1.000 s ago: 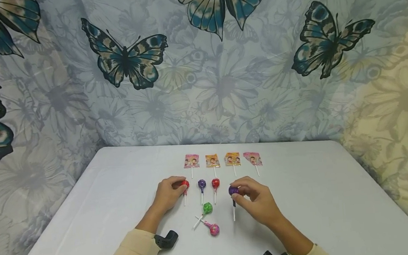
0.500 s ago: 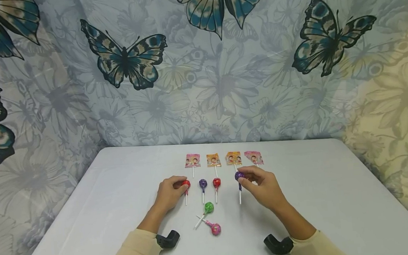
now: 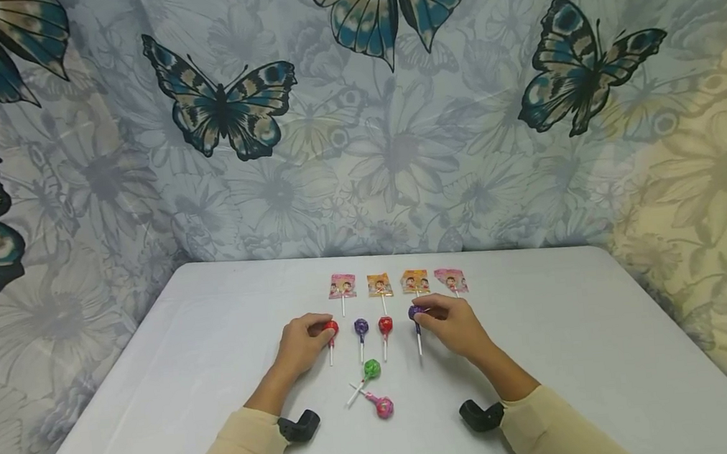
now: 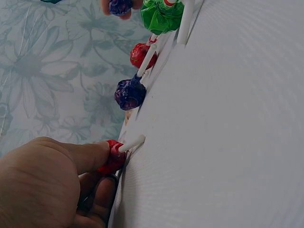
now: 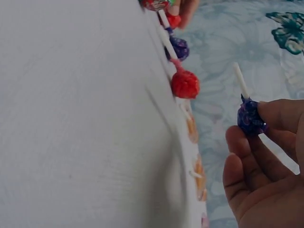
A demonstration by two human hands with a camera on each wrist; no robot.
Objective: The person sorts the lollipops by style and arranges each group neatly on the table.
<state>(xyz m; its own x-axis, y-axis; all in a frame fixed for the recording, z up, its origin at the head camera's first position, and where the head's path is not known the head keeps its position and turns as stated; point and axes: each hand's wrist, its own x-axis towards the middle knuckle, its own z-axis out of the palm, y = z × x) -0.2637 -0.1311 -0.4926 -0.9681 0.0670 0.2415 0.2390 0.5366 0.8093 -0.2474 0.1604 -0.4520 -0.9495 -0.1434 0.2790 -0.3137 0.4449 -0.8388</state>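
My left hand (image 3: 300,344) pinches the head of a red lollipop (image 4: 114,156) that lies on the table at the left end of the middle row. Thumb and fingers of my right hand (image 3: 455,325) hold a purple lollipop (image 5: 250,118) by its wrapped head, stick toward me, raised off the table in the right wrist view. Between the hands lie another purple lollipop (image 3: 361,326) and another red lollipop (image 3: 386,325), side by side. Nearer to me are a green lollipop (image 3: 372,369) and a pink lollipop (image 3: 384,407), their sticks crossing.
Behind the middle row, flat-wrapped lollipops form a back row: a pink one (image 3: 343,285), an orange one (image 3: 379,285), another orange one (image 3: 415,281) and a tilted pink one (image 3: 451,280). The white table (image 3: 227,296) ends at a butterfly-patterned backdrop (image 3: 398,181).
My right hand has moved the purple lollipop away from me, toward the middle row, then slightly left. The left hand stays on the red lollipop.
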